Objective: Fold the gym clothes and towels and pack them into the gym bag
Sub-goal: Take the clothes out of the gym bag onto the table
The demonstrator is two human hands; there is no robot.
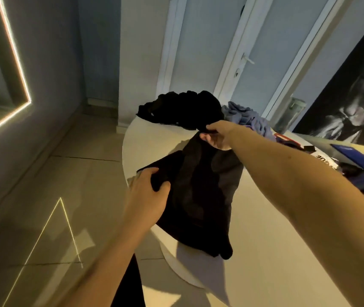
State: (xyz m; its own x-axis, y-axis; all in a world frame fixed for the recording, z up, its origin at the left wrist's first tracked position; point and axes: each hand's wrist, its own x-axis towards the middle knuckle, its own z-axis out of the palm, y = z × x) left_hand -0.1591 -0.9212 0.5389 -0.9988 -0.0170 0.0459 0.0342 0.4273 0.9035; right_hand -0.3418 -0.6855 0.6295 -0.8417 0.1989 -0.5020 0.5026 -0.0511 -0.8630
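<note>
Here left grip and outstretched right grip pinch the black garment.

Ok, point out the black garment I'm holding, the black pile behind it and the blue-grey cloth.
black garment (201, 196): head view, middle of the draped cloth.
black pile (183, 109): head view, centre of the heap.
blue-grey cloth (246, 116): head view, its crumpled folds.

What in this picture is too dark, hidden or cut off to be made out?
Head view only.
- Garment: too dark to tell its type; left hand and right hand cover the gripped edges.
- Black pile: too dark to count its pieces.
- Blue items: partly behind the right forearm, cut by the right edge; bag or not, unclear.
</note>
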